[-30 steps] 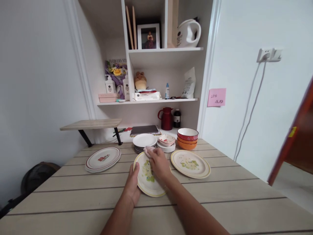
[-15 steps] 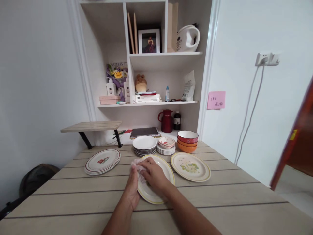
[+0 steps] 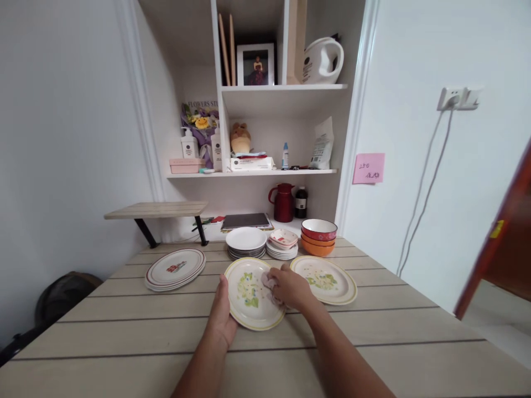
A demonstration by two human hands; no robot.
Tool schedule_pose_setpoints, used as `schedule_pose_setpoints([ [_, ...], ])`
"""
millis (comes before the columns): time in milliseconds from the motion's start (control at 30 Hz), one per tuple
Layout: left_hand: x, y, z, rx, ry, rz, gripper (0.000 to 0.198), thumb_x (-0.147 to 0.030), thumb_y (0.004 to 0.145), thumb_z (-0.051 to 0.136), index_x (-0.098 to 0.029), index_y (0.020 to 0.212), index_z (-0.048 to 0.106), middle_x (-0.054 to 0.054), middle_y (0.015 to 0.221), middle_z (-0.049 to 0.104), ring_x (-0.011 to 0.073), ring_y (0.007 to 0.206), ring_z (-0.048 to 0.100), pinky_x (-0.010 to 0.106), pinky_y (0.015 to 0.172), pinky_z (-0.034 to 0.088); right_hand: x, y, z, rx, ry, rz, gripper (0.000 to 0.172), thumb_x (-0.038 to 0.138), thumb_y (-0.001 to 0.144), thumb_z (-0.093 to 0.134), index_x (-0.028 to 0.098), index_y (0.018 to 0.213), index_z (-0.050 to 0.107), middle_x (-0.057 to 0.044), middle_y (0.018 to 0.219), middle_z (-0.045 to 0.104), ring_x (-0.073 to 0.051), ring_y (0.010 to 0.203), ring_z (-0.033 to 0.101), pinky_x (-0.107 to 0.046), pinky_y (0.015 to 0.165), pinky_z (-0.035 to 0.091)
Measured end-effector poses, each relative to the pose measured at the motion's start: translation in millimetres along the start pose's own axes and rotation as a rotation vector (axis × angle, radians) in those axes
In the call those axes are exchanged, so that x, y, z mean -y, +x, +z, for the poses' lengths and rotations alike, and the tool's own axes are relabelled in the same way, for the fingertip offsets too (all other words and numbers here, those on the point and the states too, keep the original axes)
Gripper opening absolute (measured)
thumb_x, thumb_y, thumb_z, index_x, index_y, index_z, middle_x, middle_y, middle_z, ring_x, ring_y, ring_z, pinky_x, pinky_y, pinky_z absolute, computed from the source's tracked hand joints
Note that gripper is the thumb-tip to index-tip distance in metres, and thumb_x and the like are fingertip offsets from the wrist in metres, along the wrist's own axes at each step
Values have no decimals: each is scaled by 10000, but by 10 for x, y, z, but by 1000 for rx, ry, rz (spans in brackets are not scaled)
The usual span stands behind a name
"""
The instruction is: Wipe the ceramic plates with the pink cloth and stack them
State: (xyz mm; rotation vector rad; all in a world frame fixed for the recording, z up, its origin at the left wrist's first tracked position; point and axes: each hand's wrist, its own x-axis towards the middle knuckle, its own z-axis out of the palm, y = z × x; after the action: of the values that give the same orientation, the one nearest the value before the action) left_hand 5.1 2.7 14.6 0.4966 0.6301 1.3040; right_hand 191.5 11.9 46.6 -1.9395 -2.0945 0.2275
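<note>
A round plate with a yellow rim and a green leaf print is in front of me at the middle of the table. My left hand grips its left edge, thumb up along the rim and the other fingers mostly hidden. Bunched in my right hand is a pale pinkish cloth, pressed against the right side of the plate. Just beyond that hand, a matching plate lies flat on the table.
Red-rimmed plates are stacked at the left. Behind stand white plates, small dishes and stacked bowls. A small raised shelf stands at the table's back left, and a red jug behind.
My right hand has moved the cloth from the plate's left side across to its right, uncovering the leaf print. My left hand stays at the left edge.
</note>
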Motion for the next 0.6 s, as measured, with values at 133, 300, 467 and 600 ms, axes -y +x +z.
schedule_pose_setpoints([
  [133, 16, 26, -24, 34, -42, -26, 609, -531, 870, 497, -143, 1337, 537, 177, 1257, 648, 308, 1218, 568, 473, 1031, 433, 27, -93, -40, 112, 31, -173, 302, 158, 695, 577, 282, 948, 687, -27, 1001, 620, -185, 854, 595, -250, 653, 370],
  [300, 20, 27, -39, 137, -107, -100, 691, -597, 876, 410, -104, 1345, 531, 204, 1212, 666, 324, 1173, 598, 486, 1028, 430, 160, -166, 63, 247, 256, -593, 330, 125, 656, 619, 269, 940, 705, 5, 985, 612, -162, 901, 571, -221, 746, 408],
  [467, -4, 20, -65, 169, -101, -121, 694, -599, 871, 419, -104, 1345, 528, 203, 1164, 689, 328, 1107, 637, 489, 996, 452, 422, -62, 277, 54, 400, -599, 372, 118, 735, 607, 294, 1048, 704, -6, 1005, 583, -157, 932, 558, -232, 821, 417],
  [600, 3, 43, -56, 186, -123, -97, 677, -596, 879, 397, -134, 1361, 508, 191, 1201, 675, 314, 1145, 617, 486, 1013, 436, 504, 105, 314, -149, 356, -428, 373, 174, 841, 554, 353, 1144, 677, -10, 1048, 573, -157, 946, 571, -243, 826, 411],
])
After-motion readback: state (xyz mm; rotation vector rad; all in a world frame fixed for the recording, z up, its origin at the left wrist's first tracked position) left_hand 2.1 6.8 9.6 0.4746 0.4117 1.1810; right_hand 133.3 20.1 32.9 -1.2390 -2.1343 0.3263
